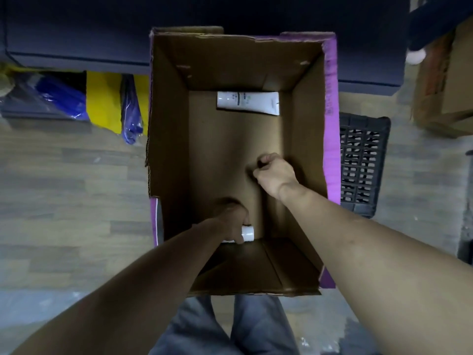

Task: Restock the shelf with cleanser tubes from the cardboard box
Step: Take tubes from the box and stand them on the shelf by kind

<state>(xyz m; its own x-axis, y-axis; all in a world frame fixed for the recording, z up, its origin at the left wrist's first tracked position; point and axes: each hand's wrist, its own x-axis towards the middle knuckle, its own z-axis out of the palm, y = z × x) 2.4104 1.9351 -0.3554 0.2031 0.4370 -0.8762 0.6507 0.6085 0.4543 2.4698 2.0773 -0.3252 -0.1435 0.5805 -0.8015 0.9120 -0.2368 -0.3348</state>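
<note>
An open cardboard box [169, 124] with purple outer sides stands on the floor below me. One white cleanser tube [247, 102] lies flat at the far end of the box bottom. My left hand [231, 220] is down inside the near end, shut on a second white cleanser tube [247, 233] whose cap end sticks out to the right. My right hand [275, 174] is in the middle of the box with its fingers curled shut; nothing shows in it.
A dark shelf base [76, 34] runs along the top. Yellow and blue wrapped goods [102, 98] lie left of the box. A black plastic crate [363, 162] sits right of it, with brown cartons [445, 85] beyond. Wood-pattern floor surrounds everything.
</note>
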